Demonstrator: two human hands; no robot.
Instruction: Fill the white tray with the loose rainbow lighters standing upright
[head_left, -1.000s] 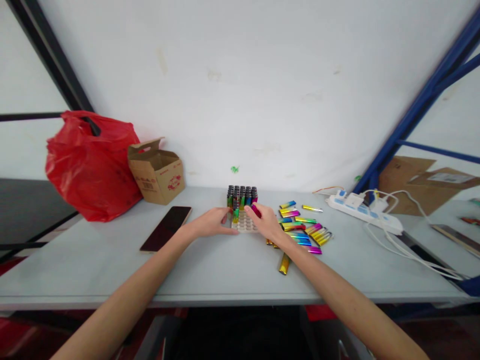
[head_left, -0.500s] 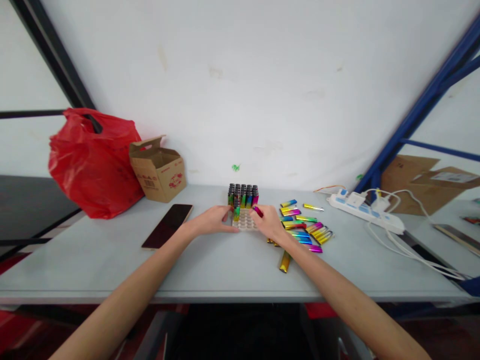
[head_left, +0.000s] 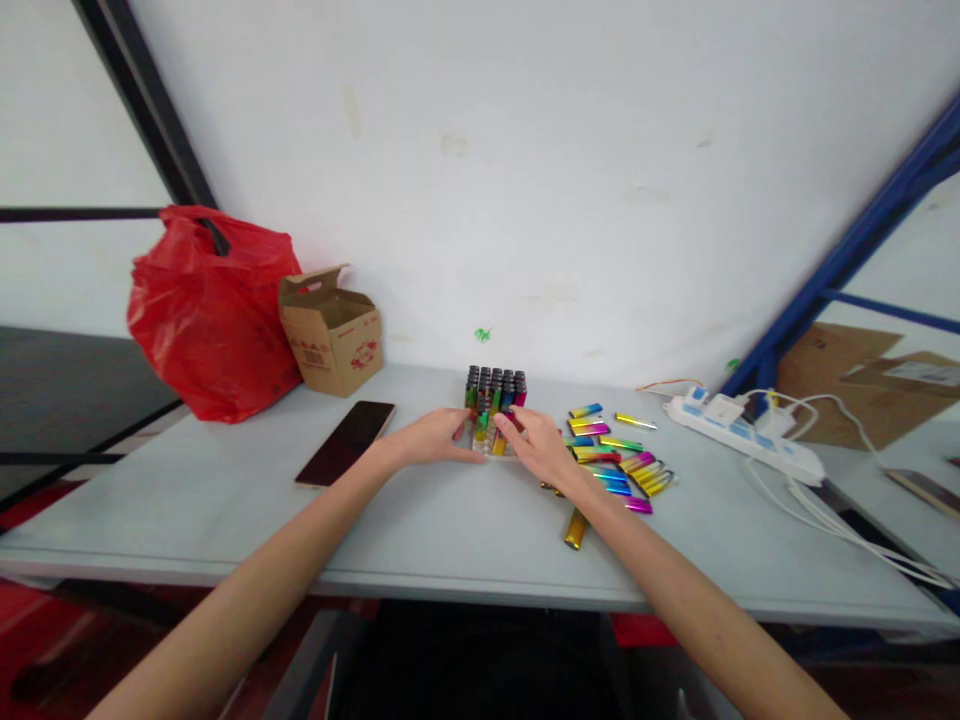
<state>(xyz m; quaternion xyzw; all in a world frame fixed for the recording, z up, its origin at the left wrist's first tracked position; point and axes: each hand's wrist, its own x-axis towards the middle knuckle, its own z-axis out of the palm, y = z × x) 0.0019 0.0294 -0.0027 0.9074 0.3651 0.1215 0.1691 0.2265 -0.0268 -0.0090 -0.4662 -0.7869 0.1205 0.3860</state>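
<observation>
White tray (head_left: pixel 501 459) holds upright lighters (head_left: pixel 496 385) in rear rows; left hand (head_left: pixel 437 437) spans its left edge, thumb and fingers parted; right hand (head_left: pixel 541 442) pinches a magenta-yellow lighter (head_left: pixel 499 443), tilted earlier, now upright in the tray; open carton's (head_left: pixel 356 357) contents are hidden.
</observation>
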